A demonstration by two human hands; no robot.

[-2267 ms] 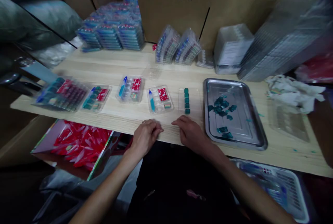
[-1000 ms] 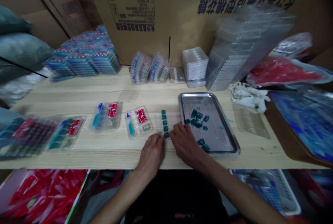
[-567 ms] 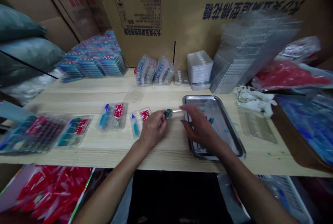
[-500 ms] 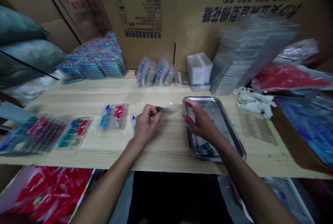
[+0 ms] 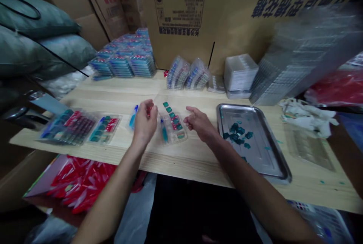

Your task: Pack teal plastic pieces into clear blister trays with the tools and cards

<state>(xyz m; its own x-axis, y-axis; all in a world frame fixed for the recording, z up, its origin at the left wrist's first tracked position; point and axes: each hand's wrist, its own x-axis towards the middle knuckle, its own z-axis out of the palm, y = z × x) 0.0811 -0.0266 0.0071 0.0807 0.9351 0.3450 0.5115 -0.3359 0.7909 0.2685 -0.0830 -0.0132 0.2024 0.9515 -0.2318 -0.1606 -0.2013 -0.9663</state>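
Note:
My left hand (image 5: 146, 121) is closed, with something red showing between its fingers, above a clear tray with a blue item (image 5: 133, 117). Right of it lies another clear compartment tray (image 5: 167, 132), holding a blue item and a red patterned piece. Several green pieces (image 5: 172, 115) run in a slanted row over and beyond this tray. My right hand (image 5: 198, 123) is just right of the row, its fingers partly bent and apart, with nothing visible in them. Loose green pieces (image 5: 238, 134) lie in the metal tray (image 5: 272, 149) at the right.
Filled packs (image 5: 70, 127) stand at the left, with one more pack (image 5: 105, 130) beside them. Stacked blue packs (image 5: 121, 61), clear trays (image 5: 241, 74) and a tall clear stack (image 5: 286, 62) line the back. A white cloth (image 5: 306, 117) lies at the right.
The view has shifted rightward. Green pieces now show over the tray between my hands and in the metal tray. My right hand has left the metal tray; red now shows in my left hand.

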